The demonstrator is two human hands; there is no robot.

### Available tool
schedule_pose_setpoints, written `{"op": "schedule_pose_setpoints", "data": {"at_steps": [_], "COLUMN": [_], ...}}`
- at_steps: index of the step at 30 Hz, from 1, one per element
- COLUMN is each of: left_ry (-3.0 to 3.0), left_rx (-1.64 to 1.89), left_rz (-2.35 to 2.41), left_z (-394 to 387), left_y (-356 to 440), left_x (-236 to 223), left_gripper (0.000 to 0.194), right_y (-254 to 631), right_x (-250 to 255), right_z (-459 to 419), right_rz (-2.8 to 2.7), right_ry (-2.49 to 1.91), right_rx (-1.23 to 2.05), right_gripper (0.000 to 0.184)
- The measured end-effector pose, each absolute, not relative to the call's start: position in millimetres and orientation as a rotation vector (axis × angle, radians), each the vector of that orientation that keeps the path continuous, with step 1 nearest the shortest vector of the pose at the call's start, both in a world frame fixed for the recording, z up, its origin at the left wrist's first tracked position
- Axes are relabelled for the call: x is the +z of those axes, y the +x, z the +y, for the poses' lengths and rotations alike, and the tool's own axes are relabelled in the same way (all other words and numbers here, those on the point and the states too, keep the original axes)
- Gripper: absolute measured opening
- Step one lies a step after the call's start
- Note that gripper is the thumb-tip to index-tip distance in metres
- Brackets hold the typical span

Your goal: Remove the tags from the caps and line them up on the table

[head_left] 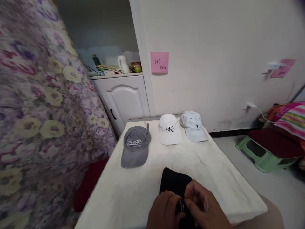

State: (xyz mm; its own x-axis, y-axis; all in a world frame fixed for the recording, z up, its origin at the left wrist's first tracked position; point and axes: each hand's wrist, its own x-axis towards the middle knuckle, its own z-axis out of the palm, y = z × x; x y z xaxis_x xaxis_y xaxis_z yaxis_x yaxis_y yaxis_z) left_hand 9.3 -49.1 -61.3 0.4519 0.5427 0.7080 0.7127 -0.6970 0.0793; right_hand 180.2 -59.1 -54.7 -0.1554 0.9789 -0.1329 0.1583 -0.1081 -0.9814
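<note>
A black cap (175, 180) lies at the near edge of the table, its brim pointing away from me. My left hand (164, 210) is curled round its left side near a small metal buckle (182, 205). Against the right of that buckle, my right hand (202, 203) is closed in a pinch on the cap's strap; the fingers hide most of the strap. Farther back sit a grey cap (135, 147) with "Always" stitched on it, a white cap (170, 129) with black letters, and a pale blue cap (193, 126) with a small dark emblem.
A pale cloth covers the table (114, 190). Left of it hangs a floral curtain (47, 111), with a red seat (91, 183) partly behind the table. A white cabinet (122, 95) stands at the back. On the right is a green stool (269, 152) with a dark red top.
</note>
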Motion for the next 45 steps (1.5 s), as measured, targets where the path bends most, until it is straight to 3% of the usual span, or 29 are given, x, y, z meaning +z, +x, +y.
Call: {"op": "schedule_pose_setpoints", "data": {"at_steps": [6,21,33,39,45], "left_ry": [-2.558,-2.684,-2.861,-2.956,-2.987], "left_rx": [-1.075,-1.120,-1.176,-1.377,-1.430], "left_rz": [-1.104,-1.118,-1.154,-1.248,-1.186], "left_z": [-47.7,-48.5,-51.0,-51.7,-52.0], "left_y": [7.5,2.4,-4.4,-6.9,-8.8], "left_x": [-62.4,-66.8,-59.1,-55.9,-58.3], "left_gripper": [0.036,0.037,0.032,0.026,0.027], "right_y": [178.1,184.8,189.1,209.7,201.2], "right_x": [-52.2,-49.7,-39.1,-44.9,-55.7], "right_z": [-56.2,-60.2,-61.7,-59.5,-58.4], "right_rz": [-1.455,-1.513,-1.355,-1.313,-1.261], "right_ry": [-1.342,-1.335,-1.280,-1.000,-0.931], "right_rx": [1.239,1.403,1.401,1.753,1.861], "right_gripper": [0.009,0.004,0.013,0.034,0.040]}}
